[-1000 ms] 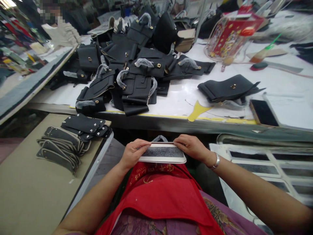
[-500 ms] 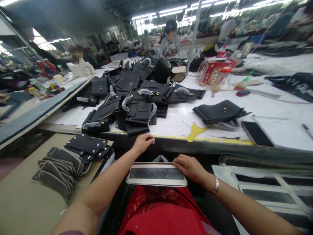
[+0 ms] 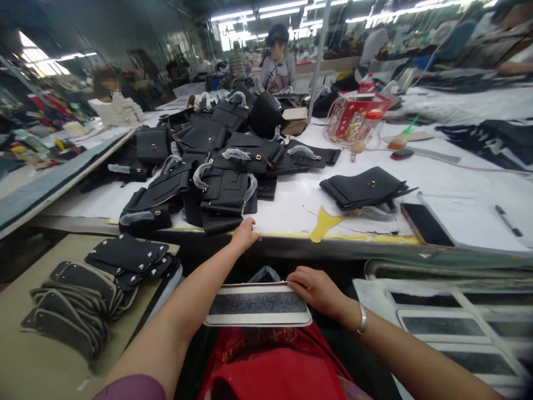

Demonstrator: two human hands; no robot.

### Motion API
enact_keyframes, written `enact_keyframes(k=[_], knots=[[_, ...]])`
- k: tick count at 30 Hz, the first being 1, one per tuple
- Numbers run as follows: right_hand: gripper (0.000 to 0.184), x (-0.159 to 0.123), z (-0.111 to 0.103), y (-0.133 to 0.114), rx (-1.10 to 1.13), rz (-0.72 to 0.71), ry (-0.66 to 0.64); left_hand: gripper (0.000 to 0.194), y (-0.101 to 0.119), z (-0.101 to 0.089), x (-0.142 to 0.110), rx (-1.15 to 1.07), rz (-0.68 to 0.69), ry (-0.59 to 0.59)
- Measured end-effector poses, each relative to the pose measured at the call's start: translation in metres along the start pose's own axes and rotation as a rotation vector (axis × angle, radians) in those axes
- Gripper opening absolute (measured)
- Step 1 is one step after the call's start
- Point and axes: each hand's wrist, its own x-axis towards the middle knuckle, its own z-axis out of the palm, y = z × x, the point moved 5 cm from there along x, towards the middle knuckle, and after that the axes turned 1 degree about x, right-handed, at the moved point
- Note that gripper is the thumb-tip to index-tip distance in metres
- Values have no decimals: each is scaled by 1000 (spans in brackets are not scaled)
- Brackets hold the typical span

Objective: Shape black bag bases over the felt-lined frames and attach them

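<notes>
Left hand [image 3: 245, 235] now nearer the white worktable [image 3: 287, 215], ceiling lights [image 3: 232, 15] beyond

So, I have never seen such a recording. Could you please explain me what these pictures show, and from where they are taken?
There is no machine here: these are a person's two bare hands. All the pictures come from one camera worn on that person's head, looking forward and down.

The right hand holds a pale-edged panel with a dark strip by its upper edge, above a red apron. The left hand is at the front edge of the white table; whether it holds anything, I cannot tell.

On the table are a pile of black bags, a yellow piece and a phone. Lower left, dark curved pieces lie stacked on a board.
</notes>
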Motion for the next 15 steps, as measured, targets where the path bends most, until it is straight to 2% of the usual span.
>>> enact_keyframes(k=[4,9,12,15], knots=[[26,2,-2,-2,12,16,6,30,0,0,13,36,-59,-96],[25,-1,0,-5,-7,11,19,15,4,-2,24,81,-139,-100],[23,-3,2,-5,-11,12,28,17,11,-8,16,88,-118,-99],[21,-3,3,-4,6,21,23,19,23,-16,-10,60,-43,-80]])
